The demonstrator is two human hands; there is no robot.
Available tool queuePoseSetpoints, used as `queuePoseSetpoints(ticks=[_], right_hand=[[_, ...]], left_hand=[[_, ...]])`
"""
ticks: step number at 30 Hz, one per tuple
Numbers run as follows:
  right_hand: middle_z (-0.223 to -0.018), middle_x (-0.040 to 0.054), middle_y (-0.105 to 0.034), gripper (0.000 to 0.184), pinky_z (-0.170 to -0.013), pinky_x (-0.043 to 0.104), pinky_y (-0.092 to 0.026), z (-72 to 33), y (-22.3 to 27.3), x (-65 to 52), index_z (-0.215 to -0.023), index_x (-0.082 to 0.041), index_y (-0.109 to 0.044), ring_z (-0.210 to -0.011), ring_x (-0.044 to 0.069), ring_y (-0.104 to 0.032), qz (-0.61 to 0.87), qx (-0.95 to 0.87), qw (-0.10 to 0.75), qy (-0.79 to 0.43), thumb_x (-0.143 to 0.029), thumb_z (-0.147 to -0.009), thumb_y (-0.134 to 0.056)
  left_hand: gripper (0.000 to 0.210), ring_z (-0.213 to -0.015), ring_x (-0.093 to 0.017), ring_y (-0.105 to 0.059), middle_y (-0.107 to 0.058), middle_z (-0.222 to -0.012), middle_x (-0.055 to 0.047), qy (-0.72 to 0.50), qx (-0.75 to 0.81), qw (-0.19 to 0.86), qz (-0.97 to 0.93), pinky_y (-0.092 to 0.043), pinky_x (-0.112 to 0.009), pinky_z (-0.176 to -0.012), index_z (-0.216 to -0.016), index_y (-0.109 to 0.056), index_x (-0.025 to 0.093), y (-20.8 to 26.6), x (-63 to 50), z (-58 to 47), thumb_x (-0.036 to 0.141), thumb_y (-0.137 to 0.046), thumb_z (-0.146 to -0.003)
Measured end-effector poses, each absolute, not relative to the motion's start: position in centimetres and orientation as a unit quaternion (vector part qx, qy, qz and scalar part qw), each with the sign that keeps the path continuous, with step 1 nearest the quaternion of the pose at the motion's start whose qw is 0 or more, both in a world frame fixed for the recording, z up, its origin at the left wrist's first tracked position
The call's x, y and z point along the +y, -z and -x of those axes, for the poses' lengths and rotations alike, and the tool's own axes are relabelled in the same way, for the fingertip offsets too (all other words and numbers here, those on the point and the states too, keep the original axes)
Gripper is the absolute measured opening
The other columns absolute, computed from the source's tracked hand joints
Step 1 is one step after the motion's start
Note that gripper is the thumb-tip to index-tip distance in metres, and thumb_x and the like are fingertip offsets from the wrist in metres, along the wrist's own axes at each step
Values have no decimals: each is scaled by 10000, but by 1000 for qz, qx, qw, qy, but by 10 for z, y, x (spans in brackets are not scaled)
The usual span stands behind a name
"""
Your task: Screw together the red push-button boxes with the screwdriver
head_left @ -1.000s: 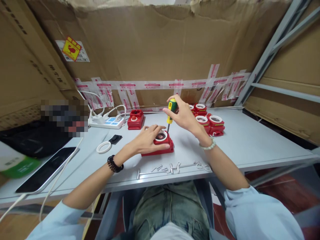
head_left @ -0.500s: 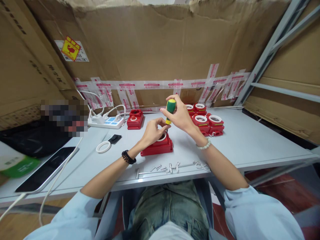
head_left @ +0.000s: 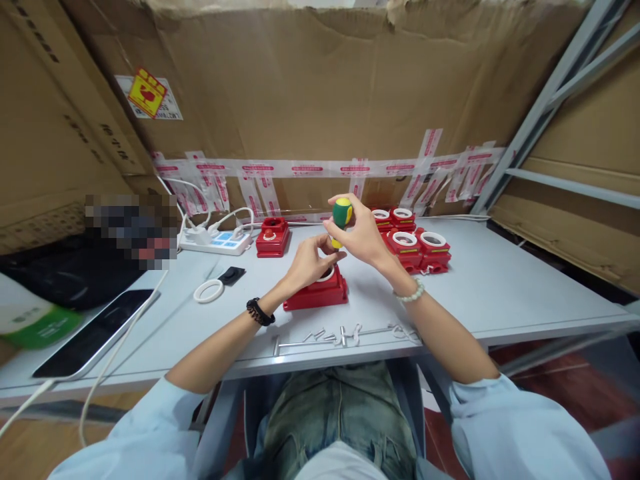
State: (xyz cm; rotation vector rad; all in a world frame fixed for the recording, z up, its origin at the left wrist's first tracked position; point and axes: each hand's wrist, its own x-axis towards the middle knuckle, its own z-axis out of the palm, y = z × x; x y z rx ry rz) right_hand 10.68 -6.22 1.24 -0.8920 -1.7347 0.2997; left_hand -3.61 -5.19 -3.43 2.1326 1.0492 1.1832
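My right hand (head_left: 364,237) grips the green and yellow handle of a screwdriver (head_left: 342,213), which stands nearly upright. Below it is a red housing (head_left: 320,297) with a white ring on top, resting on the table. My left hand (head_left: 309,260) is closed, its thumb and fingers pinched at the lower end of the screwdriver, just over the housing's far right side. The screwdriver's tip and any screw under it are hidden by the fingers.
Metal rods and several screws (head_left: 320,335) lie along the front edge. More red housings (head_left: 434,255) stand at right, another (head_left: 273,238) behind. At left are a white ring (head_left: 209,291), a black piece (head_left: 233,275), a phone (head_left: 95,337) and a power strip (head_left: 220,243).
The screwdriver handle has turned slightly, with the right fingers shifting round it. The left hand keeps its place by the housing. The whole view has moved a little.
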Motion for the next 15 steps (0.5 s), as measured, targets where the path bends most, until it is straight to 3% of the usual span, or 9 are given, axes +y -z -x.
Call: queuePoseSetpoints(ticks=[5, 10, 12, 15], right_hand=[[-795, -16, -587, 247, -694, 303, -484, -107, -12, -62, -1012, -210, -540, -686, 144, -567, 378, -724, 563, -128, -277, -783, -603], [-767, -24, -583, 268, -665, 290, -468, -107, -11, -64, -1004, -201, -545, -666, 137, -553, 391, -718, 562, -129, -301, -770, -629], [-742, -30, -572, 263, -636, 281, -465, -106, -11, -65, -990, -200, -541, -648, 134, -551, 382, -724, 556, -143, -313, -773, -636], [-752, -16, -583, 226, -644, 291, -473, -105, -11, -66, -951, -201, -546, -653, 139, -556, 385, -724, 555, -142, -328, -785, -635]], left_hand=[[192, -812, -191, -633, -708, -860, -32, -410, 348, 227, -812, -458, -284, -715, -898, -657, 162, 33, -53, 38, 327, -616, -809], [192, -644, -149, -586, -640, -657, 0, -443, 362, 256, -779, -440, -262, -639, -694, -577, 162, 34, -52, 36, 318, -658, -771], [203, -629, -140, -563, -615, -662, 14, -456, 363, 235, -778, -439, -260, -632, -753, -569, 165, 34, -52, 36, 322, -696, -737], [213, -767, -167, -614, -672, -821, -15, -431, 338, 232, -804, -464, -275, -717, -909, -610, 165, 32, -54, 38, 320, -659, -772]])
